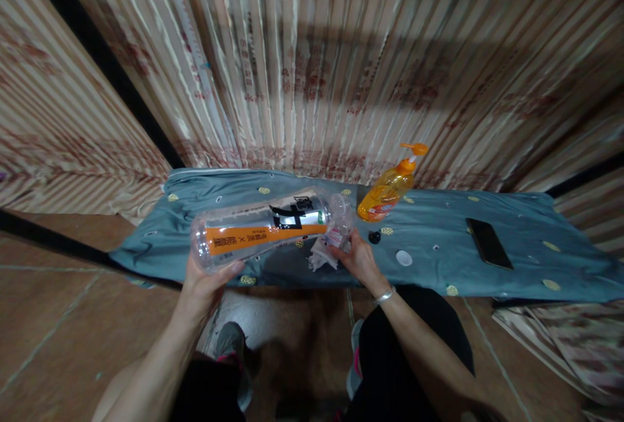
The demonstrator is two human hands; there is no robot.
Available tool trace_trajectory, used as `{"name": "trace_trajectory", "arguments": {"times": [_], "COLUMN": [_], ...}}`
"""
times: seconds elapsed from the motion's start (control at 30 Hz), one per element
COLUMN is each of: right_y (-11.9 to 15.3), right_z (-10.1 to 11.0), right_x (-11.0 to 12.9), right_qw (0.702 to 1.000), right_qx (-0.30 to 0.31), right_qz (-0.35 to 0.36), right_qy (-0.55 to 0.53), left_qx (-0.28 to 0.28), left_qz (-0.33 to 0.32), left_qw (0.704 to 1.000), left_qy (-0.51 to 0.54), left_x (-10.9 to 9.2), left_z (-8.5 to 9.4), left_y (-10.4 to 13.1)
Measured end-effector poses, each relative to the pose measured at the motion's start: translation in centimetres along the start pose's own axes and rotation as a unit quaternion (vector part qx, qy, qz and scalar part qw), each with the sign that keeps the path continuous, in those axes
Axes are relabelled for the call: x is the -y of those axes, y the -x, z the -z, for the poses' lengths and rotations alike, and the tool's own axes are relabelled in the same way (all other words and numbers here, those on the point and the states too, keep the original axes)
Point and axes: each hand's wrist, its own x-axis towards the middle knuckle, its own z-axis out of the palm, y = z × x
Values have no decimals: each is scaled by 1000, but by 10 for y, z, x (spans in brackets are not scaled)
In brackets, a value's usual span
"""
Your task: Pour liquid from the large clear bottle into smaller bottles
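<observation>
My left hand (207, 282) is wrapped round the base of a large clear plastic bottle (263, 224) with an orange, silver and black label. The bottle lies nearly level in the air, its neck pointing right. At that end my right hand (359, 256) is closed on a small clear plastic container (341, 214) with pinkish print. Whether the container touches the bottle's mouth, I cannot tell. Crumpled white tissue-like material (322, 254) shows just below, by my right thumb. Beyond my right hand stands an orange pump bottle (385, 193) of yellow-orange liquid.
A black cap (374, 237) and a white round disc (403, 258) lie on the blue-green cloth (433, 217) covering the narrow surface. Farther right is a black phone (489, 243). Striped curtain (312, 71) hangs behind, with dark poles (104, 61) at the sides.
</observation>
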Motion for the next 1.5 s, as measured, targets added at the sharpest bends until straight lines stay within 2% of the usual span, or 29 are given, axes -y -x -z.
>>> {"name": "trace_trajectory", "arguments": {"times": [0.27, 0.63, 0.87, 1.07, 1.37, 1.5], "right_y": [-1, 0, -1, 0, 0, 0], "right_z": [-4, -8, -7, -4, 0, 2], "right_x": [1, -6, -5, -2, 4, 7], "right_qw": [1000, 1000, 1000, 1000, 999, 999], "right_qx": [-8, -17, -5, -3, -4, 7], "right_qz": [-8, -4, -3, -5, -24, -38], "right_qy": [2, 13, -5, -19, -21, -9], "left_qx": [33, 34, 1, 12, 35, 26], "left_qz": [13, 13, 6, 5, -11, -7], "left_qw": [999, 999, 1000, 1000, 999, 999], "left_qy": [-26, -37, -20, -28, -20, -26], "left_x": [4, -1, -3, -9, 2, -3], "left_z": [13, 7, -2, -8, 2, -3], "left_y": [-9, -5, 2, 3, -4, 0]}}
